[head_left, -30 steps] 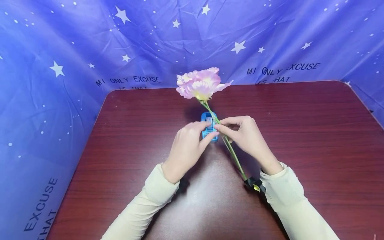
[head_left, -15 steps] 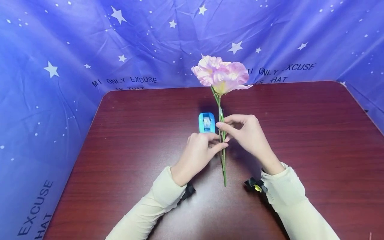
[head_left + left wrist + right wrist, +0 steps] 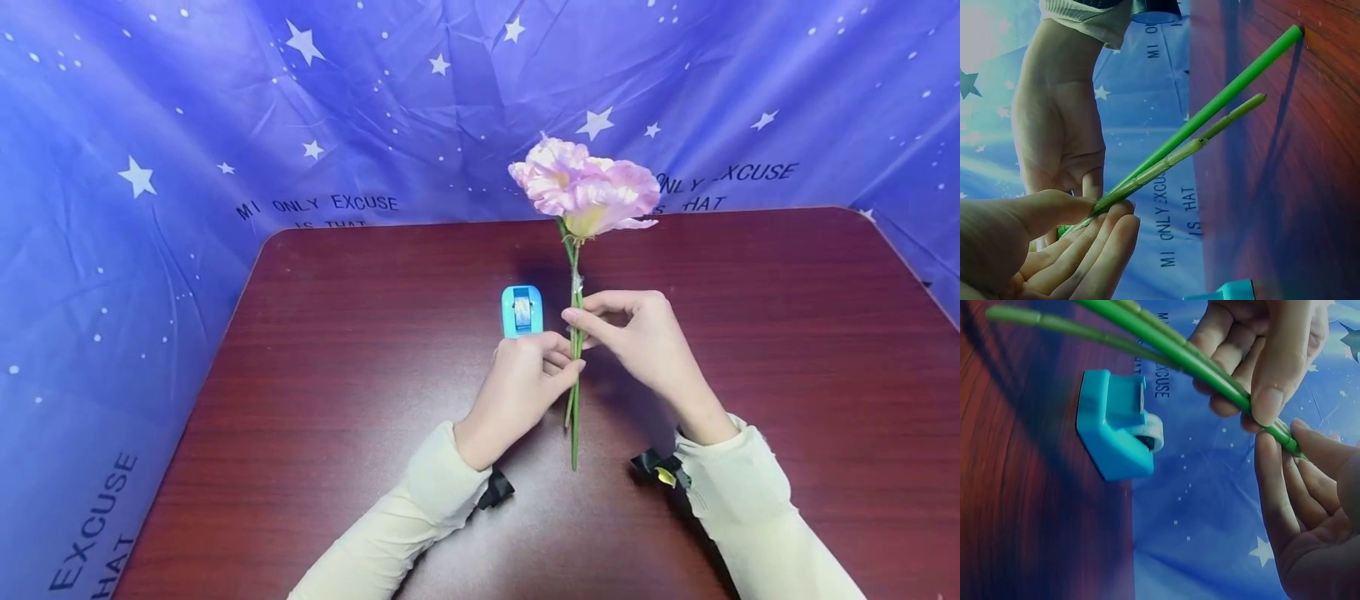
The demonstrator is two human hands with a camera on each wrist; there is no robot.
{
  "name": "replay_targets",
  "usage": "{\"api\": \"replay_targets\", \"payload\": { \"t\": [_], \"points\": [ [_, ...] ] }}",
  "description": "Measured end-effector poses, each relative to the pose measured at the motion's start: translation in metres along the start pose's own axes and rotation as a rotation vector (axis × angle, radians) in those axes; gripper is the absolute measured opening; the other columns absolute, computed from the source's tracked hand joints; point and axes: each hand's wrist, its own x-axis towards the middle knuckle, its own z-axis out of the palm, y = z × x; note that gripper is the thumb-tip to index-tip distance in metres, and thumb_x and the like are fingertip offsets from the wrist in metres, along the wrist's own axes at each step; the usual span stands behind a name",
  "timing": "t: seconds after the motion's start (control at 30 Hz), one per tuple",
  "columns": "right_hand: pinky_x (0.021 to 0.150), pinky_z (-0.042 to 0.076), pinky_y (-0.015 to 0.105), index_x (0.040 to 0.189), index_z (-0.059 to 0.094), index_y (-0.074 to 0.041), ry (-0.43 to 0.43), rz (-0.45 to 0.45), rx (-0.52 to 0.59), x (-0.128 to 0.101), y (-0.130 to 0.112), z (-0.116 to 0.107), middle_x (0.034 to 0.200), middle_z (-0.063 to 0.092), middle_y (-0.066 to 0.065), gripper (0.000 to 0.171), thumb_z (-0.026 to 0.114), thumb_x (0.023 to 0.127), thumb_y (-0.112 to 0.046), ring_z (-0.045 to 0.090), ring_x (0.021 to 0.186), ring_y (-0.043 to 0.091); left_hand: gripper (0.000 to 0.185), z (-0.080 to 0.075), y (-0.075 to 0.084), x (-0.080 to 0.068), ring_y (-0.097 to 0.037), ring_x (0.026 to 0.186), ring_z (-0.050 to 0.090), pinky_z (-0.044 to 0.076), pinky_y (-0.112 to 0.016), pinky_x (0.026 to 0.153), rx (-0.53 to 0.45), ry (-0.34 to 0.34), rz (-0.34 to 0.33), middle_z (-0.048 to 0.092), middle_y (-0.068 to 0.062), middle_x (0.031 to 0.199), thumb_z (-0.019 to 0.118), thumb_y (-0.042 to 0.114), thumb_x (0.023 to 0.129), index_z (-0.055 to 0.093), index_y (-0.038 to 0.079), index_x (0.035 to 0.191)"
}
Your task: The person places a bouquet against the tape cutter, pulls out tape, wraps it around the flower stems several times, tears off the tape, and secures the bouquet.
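Pink and white flowers (image 3: 588,183) stand nearly upright in the head view, their green stems (image 3: 574,408) gathered into a thin bundle. Shiny clear tape (image 3: 577,283) shows round the stems below the blooms. My right hand (image 3: 652,346) pinches the bundle between thumb and fingers just under that tape. Slightly lower, my left hand (image 3: 521,387) pinches the same stems, whose cut ends spread apart beneath it in the left wrist view. A blue tape dispenser (image 3: 517,312) stands on the table behind my left hand; its tape roll (image 3: 1155,432) shows in the right wrist view.
The dark red wooden table (image 3: 360,333) carries the dispenser. Behind it and to the left hangs a blue curtain (image 3: 405,100) with white stars and lettering. Black straps (image 3: 497,490) show at the sleeve cuffs.
The left hand has moved from over the tape dispenser to the stems, uncovering most of the dispenser. The flowers have swung from leaning left to nearly upright and shifted right.
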Motion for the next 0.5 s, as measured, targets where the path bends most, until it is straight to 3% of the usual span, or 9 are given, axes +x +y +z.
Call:
{"api": "replay_targets", "payload": {
  "t": [0.5],
  "points": [
    [0.056, 0.045, 0.016, 0.096, 0.078, -0.008, 0.017, 0.014, -0.144, -0.011, 0.021, -0.031, 0.078, 0.075, 0.005, 0.016, 0.074, 0.089, -0.022, 0.069, 0.061, 0.006, 0.005, 0.034, 0.01, 0.015, 0.01, 0.068, 0.061, 0.045, -0.003, 0.065, 0.113, -0.033, 0.047, 0.074, 0.005, 0.079, 0.072, 0.012, 0.087, 0.072, 0.01, 0.093]
  ]
}}
